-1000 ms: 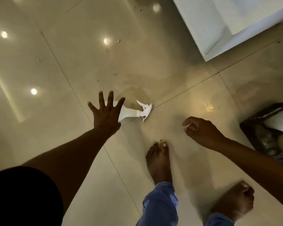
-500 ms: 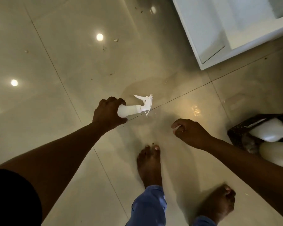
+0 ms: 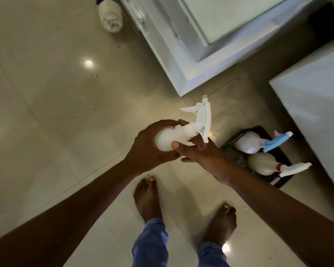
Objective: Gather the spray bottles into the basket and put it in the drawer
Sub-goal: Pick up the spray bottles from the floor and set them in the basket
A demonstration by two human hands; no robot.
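A white spray bottle (image 3: 183,132) with a white trigger head is held above the floor, nozzle pointing away from me. My left hand (image 3: 148,147) wraps its round body from the left. My right hand (image 3: 199,153) touches it from below, thumb on the body and fingers under the neck. A dark basket (image 3: 278,181) sits on the floor to the right, holding a white bottle with a blue and pink head (image 3: 249,142) and a white bottle with a white head and red collar (image 3: 263,163). Another white bottle (image 3: 110,16) lies on the floor at the top.
A white cabinet with an open drawer (image 3: 191,60) stands at the upper right. A white surface (image 3: 320,105) fills the right edge beside the basket. My bare feet (image 3: 148,197) stand on the glossy tiled floor just below the hands.
My left hand closed on the white spray bottle and lifted it off the floor toward the right. My right hand came up to meet it. The view swung right, showing the basket.
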